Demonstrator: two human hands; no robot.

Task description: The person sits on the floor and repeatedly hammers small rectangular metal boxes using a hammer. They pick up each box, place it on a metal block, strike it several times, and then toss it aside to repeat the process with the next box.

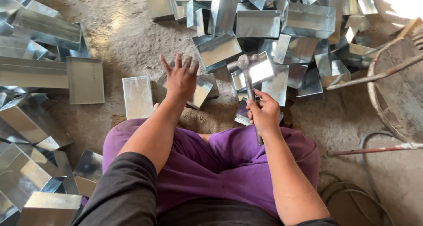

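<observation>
Gripped in the right hand (263, 113) — a metal hammer (249, 82), shaft upright, head pointing away.
Left hand (180, 78) hovers empty, fingers spread, just left of the hammer, nearest a galvanized sheet-metal box (200, 91) on the dirt floor (128, 36).

dusty concrete floor (128, 36) strewn with shiny sheet-metal boxes (257, 24) and trays (138, 97).

Your trousers (229, 164) are plain purple and your sleeves (128, 186) dark grey. The hammer (249, 91) you hold is dull grey steel. Shiny silver sheet-metal boxes (257, 24) lie across the dusty grey-brown floor (128, 36).
</observation>
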